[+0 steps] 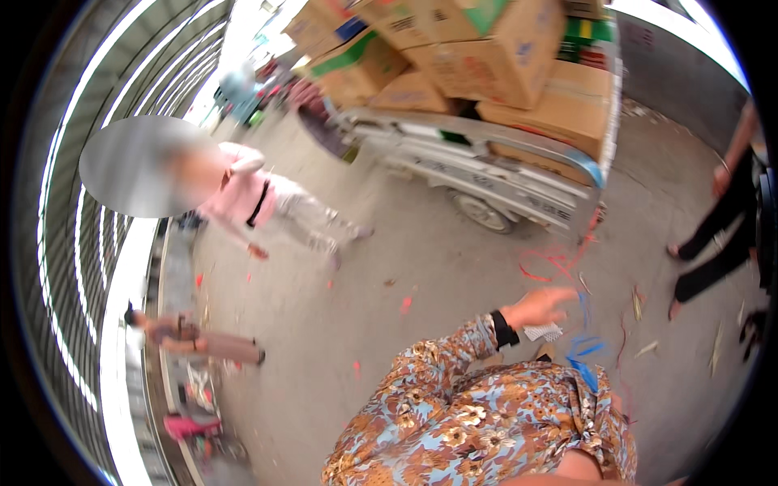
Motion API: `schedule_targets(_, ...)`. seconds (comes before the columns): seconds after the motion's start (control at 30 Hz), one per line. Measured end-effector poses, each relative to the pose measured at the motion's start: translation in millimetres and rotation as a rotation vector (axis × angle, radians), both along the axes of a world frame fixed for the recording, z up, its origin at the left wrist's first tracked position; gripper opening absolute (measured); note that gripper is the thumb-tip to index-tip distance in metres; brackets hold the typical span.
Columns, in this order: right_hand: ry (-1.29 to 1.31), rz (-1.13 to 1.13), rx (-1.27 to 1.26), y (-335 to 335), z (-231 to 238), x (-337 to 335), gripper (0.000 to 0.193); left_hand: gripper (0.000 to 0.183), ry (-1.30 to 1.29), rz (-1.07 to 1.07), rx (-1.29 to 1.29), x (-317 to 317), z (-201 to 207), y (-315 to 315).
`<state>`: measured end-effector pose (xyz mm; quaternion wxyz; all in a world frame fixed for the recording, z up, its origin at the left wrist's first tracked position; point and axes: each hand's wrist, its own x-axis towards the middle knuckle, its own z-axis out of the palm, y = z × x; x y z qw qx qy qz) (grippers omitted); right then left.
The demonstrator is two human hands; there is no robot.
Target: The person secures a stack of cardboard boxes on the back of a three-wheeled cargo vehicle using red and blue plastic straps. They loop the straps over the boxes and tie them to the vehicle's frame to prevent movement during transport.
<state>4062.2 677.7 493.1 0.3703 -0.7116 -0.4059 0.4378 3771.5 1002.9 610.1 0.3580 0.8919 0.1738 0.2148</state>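
Down by the wearer's middle I can see a blue strap (585,352), loose and looping, in front of a flowered shirt (478,413), with a thin blue strip of it running up beside the left hand (536,308). That hand reaches out to the right from a flowered sleeve, a black band (504,328) around its wrist, the fingers stretched out and a little apart; they blur, so I cannot tell whether the tips touch the strap. Just under the hand shows a pale patterned piece (543,332). The right hand I cannot make out, so its grip I cannot tell. A little farther ahead, red strips (555,263) lie tangled on the grey ground (462,283), near the back corner of a truck (502,174) with silver sides. Brown cartons (494,65) are stacked on it, some tilted. On the left a person in a pink top (243,194) is caught mid-stride, and another person in brown trousers (223,342) stands farther off, beyond whom a ribbed roof (89,154) curves. At the far right, near a grey wall (677,57), someone in black trousers (713,255) stands.
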Motion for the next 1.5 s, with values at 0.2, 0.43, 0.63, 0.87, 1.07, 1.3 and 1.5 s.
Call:
schedule_targets(0.2,0.257,0.532,-0.024,133,120,-124,0.014,0.061,-0.079,-0.11,-0.423,-63,-24,-100)
schedule_targets(0.43,-0.165,0.841,-0.048,147,117,-162,0.026,0.027,-0.095,0.166,-0.664,-170,-46,-113)
schedule_targets(0.63,-0.539,0.852,0.185,107,86,-167,0.028,0.028,0.158,0.26,-0.604,-283,-28,-107)
schedule_targets(0.87,-0.343,0.405,0.178,95,71,-155,0.029,0.023,0.254,0.351,-0.16,-310,-81,-108)
schedule_targets(1.07,-0.685,-0.025,0.353,72,65,-104,0.028,0.026,0.311,0.539,-0.246,-343,-41,-76)
schedule_targets(1.3,-1.173,-0.102,0.104,-15,64,-63,0.031,0.03,0.014,0.477,-0.508,-338,-32,-47)
schedule_targets(1.5,-1.194,0.118,0.092,11,37,0,0.016,0.023,-0.283,0.714,-0.419,-272,-21,-23)
